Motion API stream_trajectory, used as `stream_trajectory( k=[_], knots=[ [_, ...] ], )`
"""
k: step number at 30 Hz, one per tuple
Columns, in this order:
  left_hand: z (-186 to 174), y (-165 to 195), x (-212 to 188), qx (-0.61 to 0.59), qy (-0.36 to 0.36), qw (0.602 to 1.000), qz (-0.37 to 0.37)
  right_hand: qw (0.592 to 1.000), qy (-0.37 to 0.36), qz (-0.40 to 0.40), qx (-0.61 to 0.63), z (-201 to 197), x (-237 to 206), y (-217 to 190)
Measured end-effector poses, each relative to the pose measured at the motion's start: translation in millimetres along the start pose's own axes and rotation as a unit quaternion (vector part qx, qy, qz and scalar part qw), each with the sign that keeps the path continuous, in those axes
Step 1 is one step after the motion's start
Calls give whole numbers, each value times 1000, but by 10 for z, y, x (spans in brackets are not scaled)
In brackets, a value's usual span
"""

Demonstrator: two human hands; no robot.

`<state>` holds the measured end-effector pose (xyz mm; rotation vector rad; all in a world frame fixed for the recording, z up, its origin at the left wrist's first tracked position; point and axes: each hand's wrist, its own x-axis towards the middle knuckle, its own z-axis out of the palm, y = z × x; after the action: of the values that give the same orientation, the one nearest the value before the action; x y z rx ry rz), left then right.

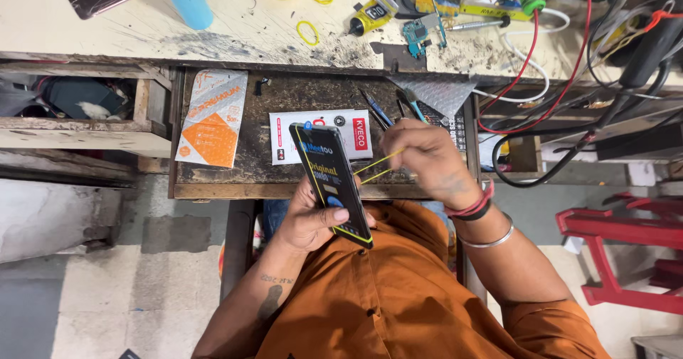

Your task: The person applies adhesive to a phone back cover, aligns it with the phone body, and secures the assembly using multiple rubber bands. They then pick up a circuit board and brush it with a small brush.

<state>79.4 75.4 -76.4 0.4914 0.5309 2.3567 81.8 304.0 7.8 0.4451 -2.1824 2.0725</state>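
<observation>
Left hand [309, 220]: closed around the lower part of a dark phone [331, 181], thumb lying across its face near the bottom edge; the phone is held tilted above the person's lap, its top end over the open drawer [213, 181].
Right hand [423, 160]: fingers pinched on a yellow rubber band [377, 167], pulled taut from the phone's right edge.
Risk, band: stretched this far, it could slip from the pinch and snap back onto the fingers or the screen.
Risk, phone: with only one hand around it, the sideways pull could twist it loose, and it could drop to the lap or floor.
Drawer: a white packet [320, 135] and an orange-and-white packet [213, 117] lie flat inside, just beyond the phone.
Counter [107, 32]: further off, a glue tube [373, 14], a bare circuit board [421, 33] and spare yellow bands [307, 32]; a red cable [530, 60] trails off the edge, apt to snag the right arm.
</observation>
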Motion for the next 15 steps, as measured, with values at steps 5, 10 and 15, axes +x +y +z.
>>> stream_trajectory(
  k=[5, 10, 15],
  knots=[
    [97, -9, 104, 22, -2, 1000, -3, 892, -32, 42, 449, 63, -265, 206],
    [319, 10, 120, 96, 87, 991, 36, 961, 54, 133, 237, -13, -430, 225],
    [369, 35, 141, 171, 153, 966, 118, 970, -7, 105, 219, 275, -650, 150]
  ],
)
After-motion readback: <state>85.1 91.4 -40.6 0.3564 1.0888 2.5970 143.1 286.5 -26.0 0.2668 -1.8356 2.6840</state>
